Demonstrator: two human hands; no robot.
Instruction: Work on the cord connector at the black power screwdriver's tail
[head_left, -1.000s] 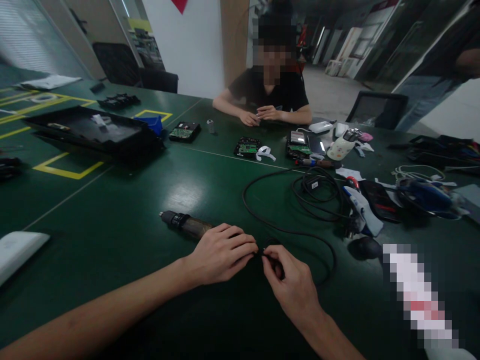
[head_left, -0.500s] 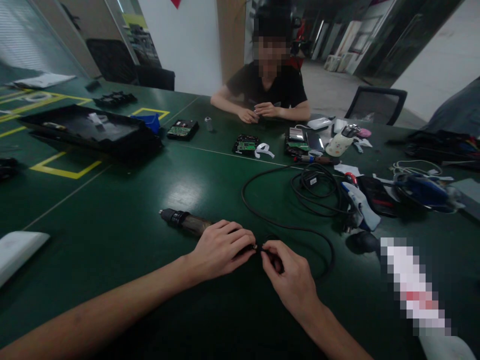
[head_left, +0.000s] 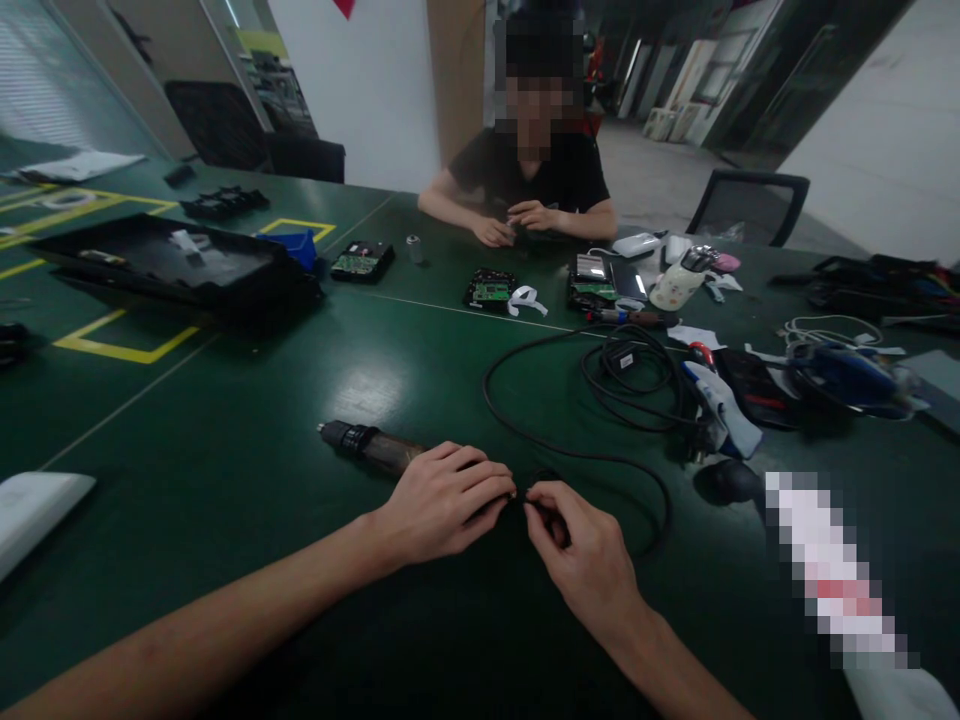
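Black screwdriver (head_left: 367, 447): lying flat on green table (head_left: 225, 420).
Left hand (head_left: 442, 505): wrapped over screwdriver's rear, seemingly pinning it steady.
Right hand (head_left: 581, 555): pinching cable (head_left: 577, 456) end at screwdriver's rear.

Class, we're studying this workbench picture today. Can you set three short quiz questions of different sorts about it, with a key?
1. True or false: the left hand rests on the rear end of the electric screwdriver.
2. The right hand pinches: A) a circuit board, B) the black cable, C) a cup?
3. Fill in: the table surface is ___ in colour.

Key: 1 true; 2 B; 3 green.
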